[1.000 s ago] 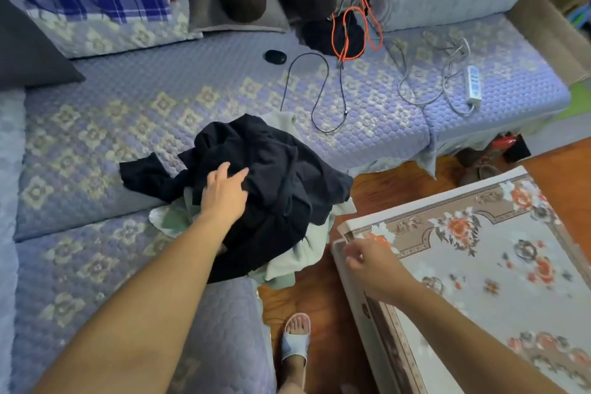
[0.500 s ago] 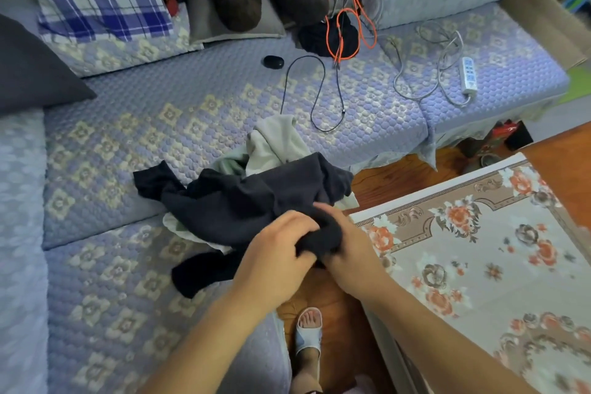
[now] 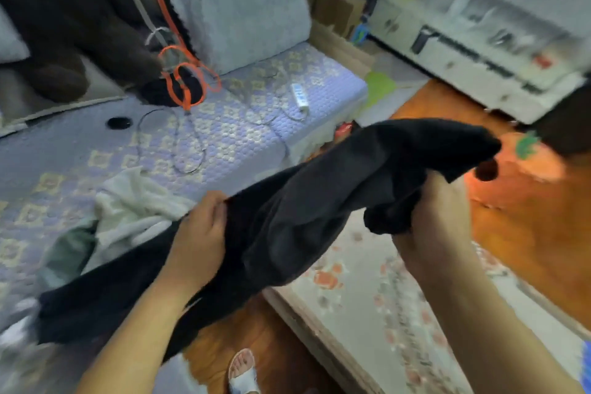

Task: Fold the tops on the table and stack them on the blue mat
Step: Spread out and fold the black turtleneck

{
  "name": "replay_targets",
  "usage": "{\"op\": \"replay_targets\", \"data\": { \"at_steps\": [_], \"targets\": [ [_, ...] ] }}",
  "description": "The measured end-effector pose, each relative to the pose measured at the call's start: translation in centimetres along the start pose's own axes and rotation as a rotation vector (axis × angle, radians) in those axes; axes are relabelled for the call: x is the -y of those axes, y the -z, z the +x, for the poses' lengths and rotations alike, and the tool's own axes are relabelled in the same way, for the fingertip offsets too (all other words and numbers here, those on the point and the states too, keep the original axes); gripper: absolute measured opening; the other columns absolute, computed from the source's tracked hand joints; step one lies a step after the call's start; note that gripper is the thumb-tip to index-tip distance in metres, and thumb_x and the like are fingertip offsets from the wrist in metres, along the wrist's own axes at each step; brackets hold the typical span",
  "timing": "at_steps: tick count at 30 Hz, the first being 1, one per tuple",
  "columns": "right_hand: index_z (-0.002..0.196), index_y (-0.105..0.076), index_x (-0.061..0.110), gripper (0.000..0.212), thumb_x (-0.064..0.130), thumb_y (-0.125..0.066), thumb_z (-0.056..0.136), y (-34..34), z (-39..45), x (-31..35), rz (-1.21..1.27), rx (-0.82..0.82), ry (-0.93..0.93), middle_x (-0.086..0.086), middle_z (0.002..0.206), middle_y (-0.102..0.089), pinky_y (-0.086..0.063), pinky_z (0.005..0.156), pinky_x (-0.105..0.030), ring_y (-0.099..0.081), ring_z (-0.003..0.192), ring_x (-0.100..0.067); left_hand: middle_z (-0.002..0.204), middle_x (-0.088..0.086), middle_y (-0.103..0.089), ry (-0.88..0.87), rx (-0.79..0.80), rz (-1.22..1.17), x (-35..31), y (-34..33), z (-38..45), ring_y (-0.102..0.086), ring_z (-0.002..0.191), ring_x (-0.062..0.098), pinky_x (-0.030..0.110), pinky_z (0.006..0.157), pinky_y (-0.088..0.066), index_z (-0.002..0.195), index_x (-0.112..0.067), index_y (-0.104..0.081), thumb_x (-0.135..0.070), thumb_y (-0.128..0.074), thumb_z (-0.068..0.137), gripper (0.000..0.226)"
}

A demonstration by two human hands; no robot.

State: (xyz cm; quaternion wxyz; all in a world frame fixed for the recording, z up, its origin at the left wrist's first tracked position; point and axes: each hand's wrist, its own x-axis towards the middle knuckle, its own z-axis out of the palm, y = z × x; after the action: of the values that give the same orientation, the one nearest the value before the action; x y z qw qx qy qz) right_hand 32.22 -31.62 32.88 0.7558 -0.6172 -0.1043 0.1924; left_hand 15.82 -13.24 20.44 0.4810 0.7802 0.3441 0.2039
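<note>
On the left, pale tops (image 3: 128, 217) lie heaped on the quilted sofa (image 3: 224, 137). The left hand (image 3: 198, 240) grips the black top (image 3: 303, 211), which stretches in the air above the sofa edge and the floral table (image 3: 367, 297). At right, the right hand (image 3: 438, 217) clutches its bunched far end.

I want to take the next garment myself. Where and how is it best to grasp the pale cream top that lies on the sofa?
Probably take the cream top by its raised, bunched fold near the middle, coming from above. That ridge stands clear of the sofa cover, so fingers can pinch it. Its near edge is under the black top, held by both hands.
</note>
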Motion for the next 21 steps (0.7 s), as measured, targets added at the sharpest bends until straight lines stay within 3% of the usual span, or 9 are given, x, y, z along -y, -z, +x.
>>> {"op": "replay_targets", "data": {
  "at_steps": [5, 9, 11, 13, 14, 15, 16, 18, 21],
  "targets": [
    [0.090, -0.054, 0.005, 0.021, 0.020, -0.047, 0.102, 12.9, -1.6, 10.7, 0.153, -0.123, 0.341, -0.008, 0.066, -0.054, -0.038, 0.049, -0.029, -0.052, 0.050, -0.023, 0.134, 0.013, -0.059, -0.282, 0.504, -0.441, -14.5, -8.8, -3.5, -0.061, 0.119, 0.030, 0.057, 0.104, -0.044, 0.137, -0.034, -0.046, -0.081, -0.053, 0.079, 0.075],
    [0.136, -0.049, -0.003, 0.039, 0.015, -0.049, 0.101, 22.3, -4.2, 16.3, 0.262, -0.137, 0.471, -0.021, 0.114, -0.066, -0.051, 0.052, -0.033, -0.068, 0.083, -0.034, 0.150, -0.016, -0.021, -0.892, 0.259, 0.023, -21.8, -19.9, -10.1, -0.029, 0.143, 0.011, 0.026, 0.116, -0.031, 0.144, -0.039, -0.019, -0.068, -0.067, 0.072, 0.091],
    [0.132, -0.053, -0.002, 0.035, 0.007, -0.049, 0.098, 26.3, -4.9, 17.5, 0.235, -0.174, 0.480, -0.030, 0.116, -0.064, -0.054, 0.052, -0.040, -0.067, 0.087, -0.040, 0.147, -0.011, -0.041, -0.732, 0.130, 0.001, -23.9, -27.0, -13.7, -0.040, 0.137, 0.014, 0.016, 0.111, -0.032, 0.143, -0.030, -0.037, -0.061, -0.072, 0.068, 0.088],
    [0.120, -0.059, -0.001, 0.027, 0.002, -0.047, 0.095, 30.0, -4.8, 18.2, 0.155, -0.231, 0.487, -0.030, 0.109, -0.066, -0.057, 0.064, -0.048, -0.067, 0.094, -0.047, 0.106, -0.009, -0.066, -0.431, 0.069, -0.196, -24.9, -32.6, -15.0, -0.062, 0.108, 0.020, 0.036, 0.089, -0.048, 0.113, -0.018, -0.060, -0.044, -0.067, 0.079, 0.043],
    [0.117, -0.059, -0.002, 0.027, 0.001, -0.047, 0.093, 31.8, -4.7, 18.8, 0.117, -0.263, 0.499, -0.032, 0.110, -0.066, -0.058, 0.070, -0.054, -0.067, 0.098, -0.050, 0.083, -0.014, -0.061, -0.332, 0.057, -0.317, -25.1, -34.4, -14.4, -0.045, 0.086, -0.001, 0.039, 0.072, -0.044, 0.096, -0.019, -0.061, -0.033, -0.061, 0.083, 0.019],
    [0.116, -0.060, -0.002, 0.027, 0.000, -0.048, 0.092, 33.6, -4.6, 19.5, 0.086, -0.295, 0.515, -0.033, 0.111, -0.065, -0.058, 0.075, -0.062, -0.066, 0.100, -0.052, 0.069, -0.014, -0.054, -0.261, 0.082, -0.415, -25.7, -35.4, -13.2, -0.061, 0.099, 0.032, 0.037, 0.064, -0.037, 0.085, -0.024, -0.058, -0.025, -0.056, 0.086, 0.002],
    [0.115, -0.061, -0.002, 0.027, 0.000, -0.049, 0.091, 35.3, -4.6, 20.2, 0.067, -0.328, 0.524, -0.033, 0.113, -0.065, -0.055, 0.077, -0.068, -0.066, 0.101, -0.052, 0.065, -0.011, -0.053, -0.257, 0.107, -0.459, -26.3, -35.6, -11.7, -0.055, 0.066, 0.014, 0.037, 0.063, -0.035, 0.081, -0.027, -0.058, -0.021, -0.054, 0.088, 0.010],
    [0.109, -0.064, 0.001, 0.022, 0.003, -0.052, 0.090, 38.5, -4.6, 21.6, 0.024, -0.412, 0.545, -0.030, 0.108, -0.068, -0.056, 0.071, -0.068, -0.069, 0.095, -0.047, 0.076, -0.008, -0.063, -0.374, 0.166, -0.364, -28.6, -35.1, -9.5, -0.053, 0.069, 0.006, 0.040, 0.067, -0.043, 0.085, -0.036, -0.062, -0.026, -0.054, 0.090, 0.014],
    [0.096, -0.064, 0.010, 0.015, 0.009, -0.053, 0.086, 42.2, -5.1, 23.1, -0.007, -0.581, 0.603, -0.014, 0.085, -0.067, -0.052, 0.058, -0.040, -0.067, 0.074, -0.031, 0.082, -0.013, -0.072, -0.553, 0.445, -0.275, -33.5, -34.7, -8.8, -0.062, 0.078, 0.000, 0.032, 0.073, -0.053, 0.091, -0.040, -0.071, -0.021, -0.060, 0.100, 0.024]
  ]
}}
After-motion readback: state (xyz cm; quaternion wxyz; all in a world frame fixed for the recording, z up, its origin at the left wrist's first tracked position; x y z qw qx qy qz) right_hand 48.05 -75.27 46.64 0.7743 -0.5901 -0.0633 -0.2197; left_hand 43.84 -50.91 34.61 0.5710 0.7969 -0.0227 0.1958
